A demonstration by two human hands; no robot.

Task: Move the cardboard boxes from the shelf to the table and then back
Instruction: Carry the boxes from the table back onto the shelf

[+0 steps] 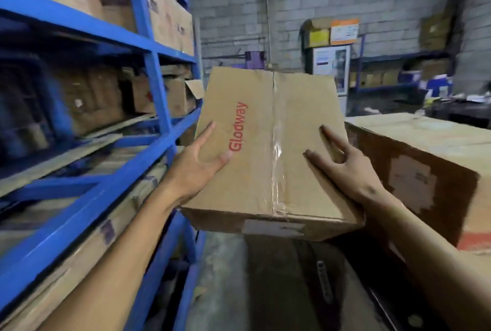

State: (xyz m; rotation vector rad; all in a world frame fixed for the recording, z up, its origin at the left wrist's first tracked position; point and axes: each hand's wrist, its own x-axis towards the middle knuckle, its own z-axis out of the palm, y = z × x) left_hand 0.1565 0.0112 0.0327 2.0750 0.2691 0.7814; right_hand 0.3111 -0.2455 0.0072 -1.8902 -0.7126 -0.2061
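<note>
I hold a brown cardboard box in the air in front of me; its top is taped and printed "Glodway" in red. My left hand grips its left edge, thumb on top and the other fingers along the side. My right hand grips the right edge, with thumb and forefinger spread on top and the rest hidden over the side. The blue metal shelf stands close on the left, loaded with more cardboard boxes.
A large cardboard box sits close on the right, almost touching the held one. Below lie a grey concrete floor and a dark object. At the back are a block wall, a cabinet and a cluttered low shelf.
</note>
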